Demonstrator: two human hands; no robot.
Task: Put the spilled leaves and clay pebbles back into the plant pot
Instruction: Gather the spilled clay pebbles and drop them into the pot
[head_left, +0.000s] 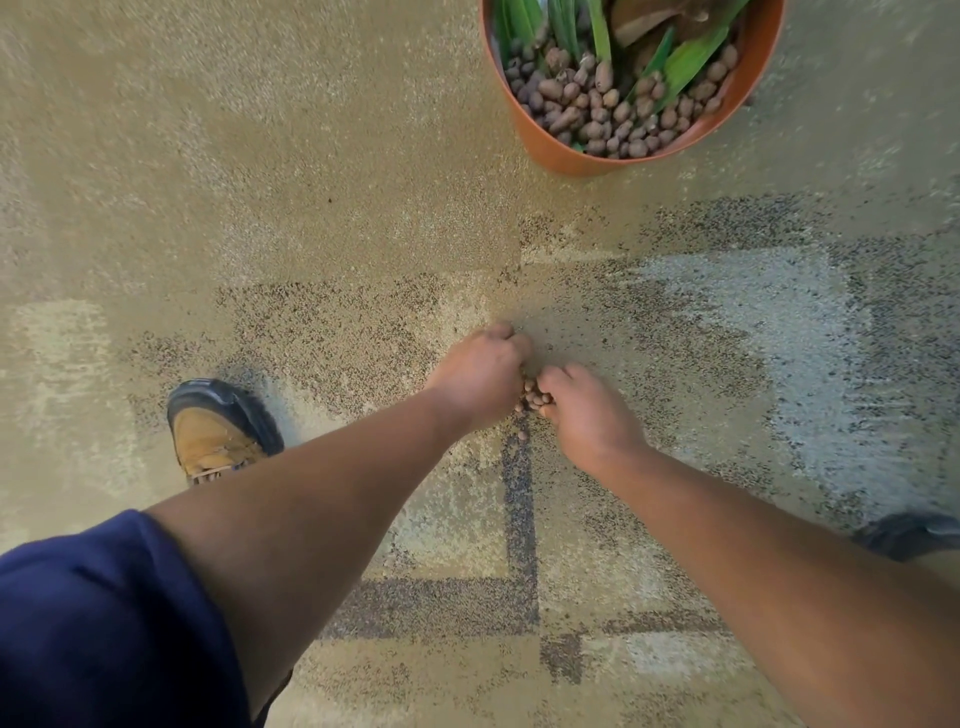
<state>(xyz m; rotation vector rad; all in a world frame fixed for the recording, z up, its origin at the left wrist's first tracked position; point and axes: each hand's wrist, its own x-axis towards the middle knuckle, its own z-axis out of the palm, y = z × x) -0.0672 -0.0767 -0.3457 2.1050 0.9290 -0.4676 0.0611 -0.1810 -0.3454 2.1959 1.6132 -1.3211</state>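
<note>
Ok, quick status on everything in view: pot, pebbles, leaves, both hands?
plant pot: upright on the carpet, top cut off by the frame edge.
pebbles in pot: heaped near the rim.
green leaves: in the pot.
spilled pebbles: small cluster on the carpet, between the hands.
left hand: cupped, fingers curled around the cluster.
right hand: cupped against the cluster from the other side.

Stood upright on the speckled carpet at the top right: an orange plastic plant pot (566, 150), upper part cut off by the frame edge. Held brown clay pebbles in the pot (613, 111) heaped against the near wall, with long green leaves (691, 54) lying across them, plus a brown dried piece at the top. Lay well apart from the pot, lower centre: a small cluster of spilled pebbles (532, 397), round, reddish-brown, bunched tight on the carpet.
</note>
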